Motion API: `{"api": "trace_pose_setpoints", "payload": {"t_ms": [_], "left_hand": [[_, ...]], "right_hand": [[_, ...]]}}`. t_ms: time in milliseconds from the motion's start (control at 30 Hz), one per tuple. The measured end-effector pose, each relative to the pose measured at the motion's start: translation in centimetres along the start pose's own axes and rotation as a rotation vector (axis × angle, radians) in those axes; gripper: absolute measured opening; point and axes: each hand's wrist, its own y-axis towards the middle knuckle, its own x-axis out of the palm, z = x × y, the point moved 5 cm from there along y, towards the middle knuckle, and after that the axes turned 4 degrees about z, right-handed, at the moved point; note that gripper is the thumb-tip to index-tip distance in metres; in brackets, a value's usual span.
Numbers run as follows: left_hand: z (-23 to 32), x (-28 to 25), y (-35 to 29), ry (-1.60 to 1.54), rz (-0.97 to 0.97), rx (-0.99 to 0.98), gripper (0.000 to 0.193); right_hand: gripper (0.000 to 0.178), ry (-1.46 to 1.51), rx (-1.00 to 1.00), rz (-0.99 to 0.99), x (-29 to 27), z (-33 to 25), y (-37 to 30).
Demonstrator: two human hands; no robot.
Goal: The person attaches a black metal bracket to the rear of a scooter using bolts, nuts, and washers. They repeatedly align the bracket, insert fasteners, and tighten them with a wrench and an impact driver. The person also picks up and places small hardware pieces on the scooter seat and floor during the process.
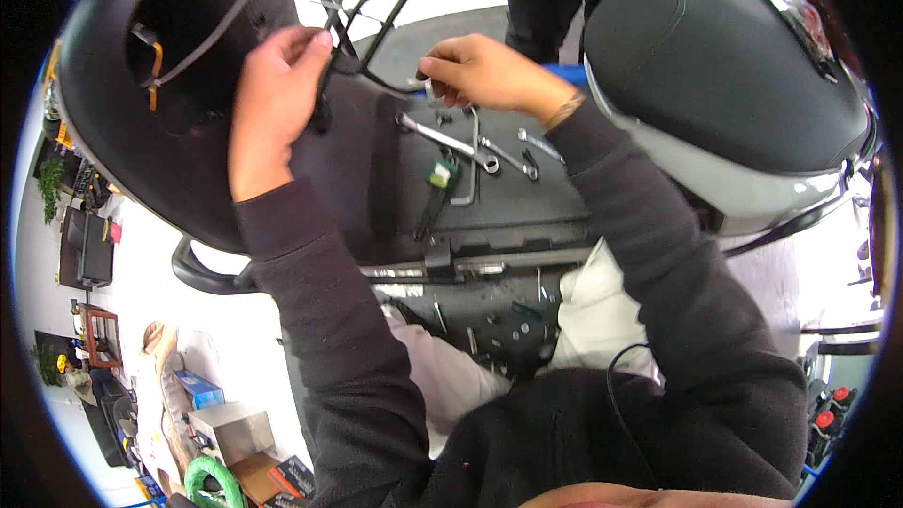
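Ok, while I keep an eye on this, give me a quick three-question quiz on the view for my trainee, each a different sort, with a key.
1. Multiple choice: which of these lies on the black floorboard?
A) a blue box
B) an L-shaped metal bar
C) a leafy plant
2. True or false: the right hand is nearer than the left hand to the black seat.
3. Fill in the blank: the ring-shaped thing at the lower left of the picture is ____ in colour.

Key: 1. B; 2. true; 3. green.
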Motion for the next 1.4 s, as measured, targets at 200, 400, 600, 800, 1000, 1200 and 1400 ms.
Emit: {"api": "trace_pose_setpoints", "payload": {"t_ms": [200, 400, 600, 800, 1000, 1200, 1400], "left_hand": [[7.1, -0.1, -6.5, 0.236, -0.495, 0.088, 0.036], [-0.3, 11.5, -21.9, 0.070, -1.552, -0.222, 0.028], [-18.4, 20.6, -41.3, 0.385, -1.928, -0.690, 0.041], [-30.3, 25.3, -52.6, 0.466, -1.194, -0.457, 0.039], [-33.2, 28.5, -57.1, 0.529, -0.870, -0.596, 0.040], [-33.1, 27.5, -56.0, 0.551, -0.624, -0.544, 0.041], [-28.9, 27.6, -58.8, 0.442, -1.110, 0.114, 0.034]], "right_hand": [[0.032, -0.374, -0.208, -0.268, -1.3, 2.5, -15.3], [0.033, -0.290, 0.007, -0.404, -3.5, 6.1, -24.4], [0.030, -0.226, 0.317, -0.431, -6.2, 8.7, -28.7], [0.034, -0.101, 0.315, -0.460, -6.2, 8.0, -32.4], [0.042, -0.028, 0.256, -0.474, -5.4, 8.5, -34.2], [0.041, -0.077, 0.372, -0.462, -5.0, 8.5, -35.0], [0.041, -0.104, 0.341, -0.464, -4.4, 7.9, -34.6]]}}
